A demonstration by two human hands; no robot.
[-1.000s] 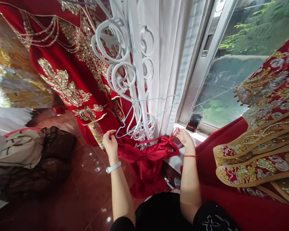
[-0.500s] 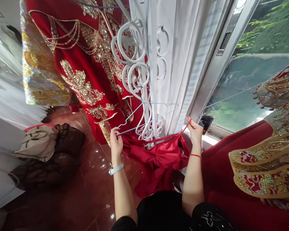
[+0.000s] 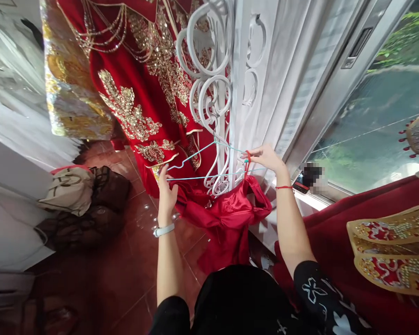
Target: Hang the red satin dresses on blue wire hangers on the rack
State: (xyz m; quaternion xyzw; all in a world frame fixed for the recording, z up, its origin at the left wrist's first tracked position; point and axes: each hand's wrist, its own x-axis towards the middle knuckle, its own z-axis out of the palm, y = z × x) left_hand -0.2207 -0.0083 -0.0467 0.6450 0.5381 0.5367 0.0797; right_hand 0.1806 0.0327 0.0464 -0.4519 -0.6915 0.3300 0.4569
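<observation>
My left hand (image 3: 166, 193) is closed around the left end of a thin light-blue wire hanger (image 3: 192, 177). With the fingertips of my right hand (image 3: 265, 158) I pinch a thin red strap (image 3: 247, 165) at the hanger's right arm. Below hangs a shiny red satin dress (image 3: 230, 207), its bodice drooping under the hanger's bar. Whether its left strap is over the hanger's left end, I cannot tell, as my left hand covers that spot.
Behind the hanger stands a white scrollwork metal rack (image 3: 214, 79). A red gown with gold beading (image 3: 125, 107) hangs at left, bags (image 3: 70, 190) lie on the tiled floor (image 3: 139, 270). A sliding window (image 3: 377, 121) and gold-embroidered red garment (image 3: 391, 237) are at right.
My right hand has moved left and up, bringing the red strap from beyond the hanger's right end to its right arm. My left hand stays on the left end. The view has shifted.
</observation>
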